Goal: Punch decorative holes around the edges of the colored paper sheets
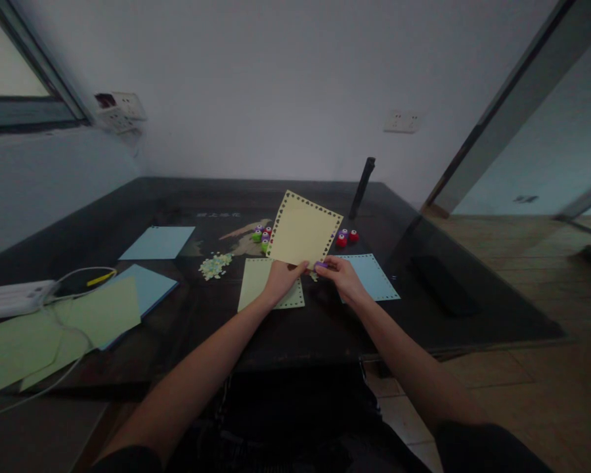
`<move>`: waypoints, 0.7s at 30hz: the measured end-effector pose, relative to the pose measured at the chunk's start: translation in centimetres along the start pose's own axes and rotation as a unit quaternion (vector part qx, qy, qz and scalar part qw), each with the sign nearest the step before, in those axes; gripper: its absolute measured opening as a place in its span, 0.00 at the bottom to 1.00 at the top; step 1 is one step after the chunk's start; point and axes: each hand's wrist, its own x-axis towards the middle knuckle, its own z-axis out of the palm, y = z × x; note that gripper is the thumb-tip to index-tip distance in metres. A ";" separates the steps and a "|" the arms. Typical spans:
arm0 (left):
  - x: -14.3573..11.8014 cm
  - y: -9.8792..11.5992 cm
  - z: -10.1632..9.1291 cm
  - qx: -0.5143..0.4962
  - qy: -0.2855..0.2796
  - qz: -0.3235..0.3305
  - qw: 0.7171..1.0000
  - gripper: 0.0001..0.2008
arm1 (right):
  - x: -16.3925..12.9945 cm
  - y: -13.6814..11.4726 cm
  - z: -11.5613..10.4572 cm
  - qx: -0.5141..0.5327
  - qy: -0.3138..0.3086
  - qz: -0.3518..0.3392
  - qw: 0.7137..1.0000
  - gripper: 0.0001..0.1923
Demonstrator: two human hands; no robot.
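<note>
A pale yellow sheet of paper with small punched holes along its edges is held up, tilted, above the table. The fingers of my left hand are closed on its bottom edge. My right hand grips a small purple craft punch at the sheet's lower right corner. Beneath my hands lie a hole-edged pale green sheet and a hole-edged blue sheet. Several small punches sit behind the yellow sheet, partly hidden by it. More punches, red and purple, stand to its right.
Loose paper bits are heaped left of centre. Further left are a blue sheet, stacked green paper and a white power strip with cables. A black upright stick and a dark flat object are on the right.
</note>
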 end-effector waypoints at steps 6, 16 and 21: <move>0.0 0.0 0.1 0.027 0.022 0.049 0.998 0.07 | 0.0 -0.1 0.0 -0.014 -0.004 -0.012 1.000 0.13; 0.0 -0.1 -0.1 0.014 0.020 0.030 0.999 0.08 | 0.1 0.3 0.0 -0.021 -0.007 -0.021 1.000 0.14; 0.1 0.0 -0.2 0.025 0.023 0.024 0.999 0.06 | 0.2 0.4 0.1 -0.010 -0.006 -0.015 1.000 0.16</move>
